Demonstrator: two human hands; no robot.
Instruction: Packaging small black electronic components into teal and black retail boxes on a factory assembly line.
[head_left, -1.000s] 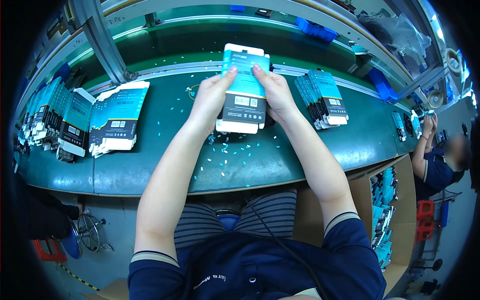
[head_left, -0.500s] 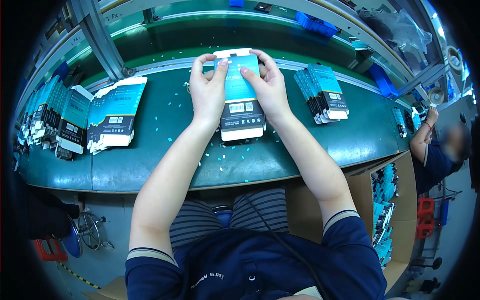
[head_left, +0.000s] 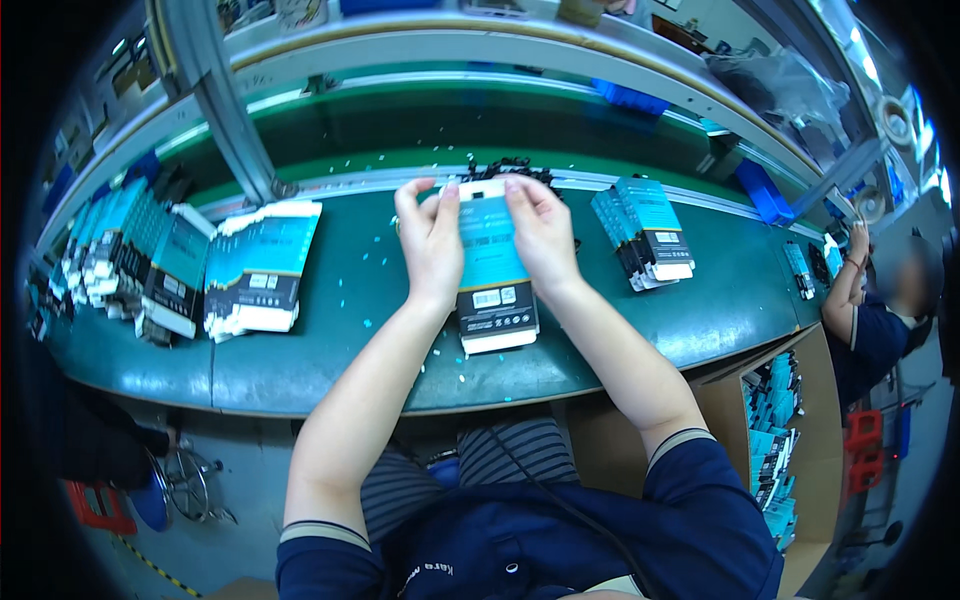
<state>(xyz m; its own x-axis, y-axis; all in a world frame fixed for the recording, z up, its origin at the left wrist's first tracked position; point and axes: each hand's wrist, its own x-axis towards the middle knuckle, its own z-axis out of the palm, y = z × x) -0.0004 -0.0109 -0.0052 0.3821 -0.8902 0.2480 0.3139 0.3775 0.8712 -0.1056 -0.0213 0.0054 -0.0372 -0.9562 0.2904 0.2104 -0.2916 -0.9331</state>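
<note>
Over the middle of the bench, a flat teal and black carton is held between my two hands, its printed face up. My left hand grips its upper left edge, thumb near the top corner. On the opposite edge, my right hand is closed around the upper right corner. A white flap with a dark notch shows between the thumbs. White flaps also stick out at the carton's near end. Just beyond the carton lies a heap of small black items, perhaps cables, partly hidden by my hands.
Stacks of similar cartons lie at left and right on the green bench. A cardboard box of filled cartons stands at lower right. Beyond the bench runs a metal rail. Another person is at far right.
The whole view has shifted, so the bench sits lower and the black heap shows. My thumbs have moved from the carton's face up to its top corners by the flap.
</note>
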